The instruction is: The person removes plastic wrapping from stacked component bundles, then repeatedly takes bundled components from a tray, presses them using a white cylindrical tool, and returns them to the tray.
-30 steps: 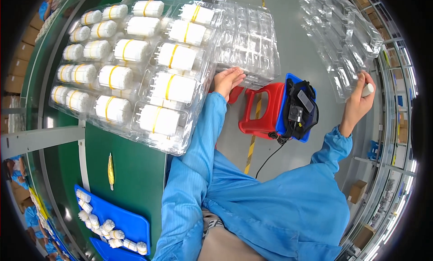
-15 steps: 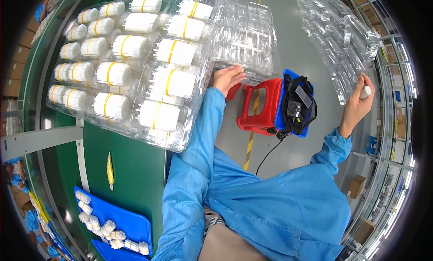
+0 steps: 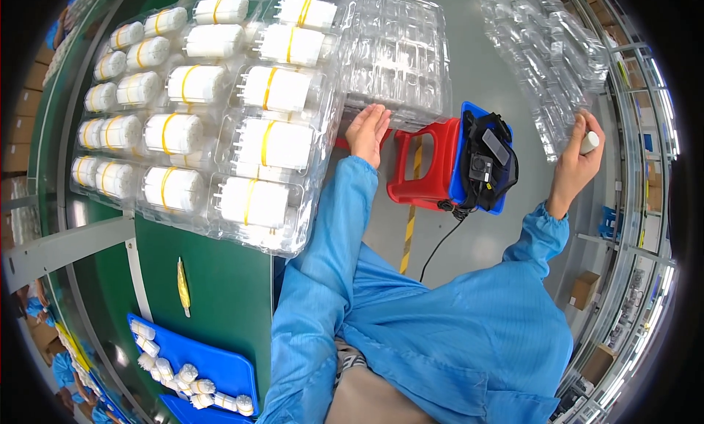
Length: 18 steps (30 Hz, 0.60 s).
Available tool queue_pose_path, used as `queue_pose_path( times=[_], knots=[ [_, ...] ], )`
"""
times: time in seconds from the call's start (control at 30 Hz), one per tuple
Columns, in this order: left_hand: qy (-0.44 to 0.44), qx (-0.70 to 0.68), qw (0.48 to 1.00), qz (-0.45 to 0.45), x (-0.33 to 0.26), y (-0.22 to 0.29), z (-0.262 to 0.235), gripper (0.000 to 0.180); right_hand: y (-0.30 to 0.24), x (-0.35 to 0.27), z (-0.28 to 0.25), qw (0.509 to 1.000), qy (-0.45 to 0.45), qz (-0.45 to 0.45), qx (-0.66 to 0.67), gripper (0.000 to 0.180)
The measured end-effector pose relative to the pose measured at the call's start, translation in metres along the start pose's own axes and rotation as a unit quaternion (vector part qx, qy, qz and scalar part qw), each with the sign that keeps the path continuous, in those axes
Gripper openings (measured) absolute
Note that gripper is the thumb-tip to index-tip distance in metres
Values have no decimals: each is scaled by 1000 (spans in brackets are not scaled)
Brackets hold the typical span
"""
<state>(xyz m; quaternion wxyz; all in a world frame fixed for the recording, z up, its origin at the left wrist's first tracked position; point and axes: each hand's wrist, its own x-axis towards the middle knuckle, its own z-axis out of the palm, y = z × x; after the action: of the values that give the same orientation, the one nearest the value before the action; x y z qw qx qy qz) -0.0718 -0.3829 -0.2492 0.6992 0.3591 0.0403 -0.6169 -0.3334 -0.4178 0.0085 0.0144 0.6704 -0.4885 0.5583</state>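
Observation:
My right hand [image 3: 576, 163] is closed on the lower edge of a clear moulded plastic tray [image 3: 539, 53], held up at the right. A short white cylinder [image 3: 589, 141] sticks out from the same hand. My left hand [image 3: 369, 136] is at the near edge of a stack of clear plastic trays [image 3: 396, 53], its fingers bunched together; whether they grip anything is hidden. Beside my left forearm, stacked clear trays [image 3: 297, 229] hold several white bundles [image 3: 275, 141] with yellow bands, in rows on the green table [image 3: 220, 284].
A red stool [image 3: 425, 163] bears a blue bin [image 3: 463, 178] with a black strap and camera gear [image 3: 480, 167]; a cable hangs from it. A blue tray [image 3: 235, 365] of small white bundles and a yellow-wrapped tool [image 3: 183, 287] lie on the table. Shelving [image 3: 638, 226] runs along the right.
My left hand's fingers have turned from pointing right to pointing upward at the stack's edge. The right hand and its clear tray have shifted slightly leftward; the whole view has moved a little.

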Motion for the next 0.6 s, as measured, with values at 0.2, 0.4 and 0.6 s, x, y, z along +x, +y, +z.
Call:
queue_pose_path(
  times=[0.2, 0.4, 0.6],
  knots=[
    [28, -16, 999, 29, 3, 6, 5, 37, 3, -16, 15, 998, -45, -10, -44, 17],
    [-18, 166, 986, 8, -97, 3, 61, 62, -28, -21, -3, 987, -152, -3, -56, 11],
    [-252, -42, 965, -65, -159, 58, 84, 95, -64, -29, -35, 808, -577, 112, 24, 15]
  ],
)
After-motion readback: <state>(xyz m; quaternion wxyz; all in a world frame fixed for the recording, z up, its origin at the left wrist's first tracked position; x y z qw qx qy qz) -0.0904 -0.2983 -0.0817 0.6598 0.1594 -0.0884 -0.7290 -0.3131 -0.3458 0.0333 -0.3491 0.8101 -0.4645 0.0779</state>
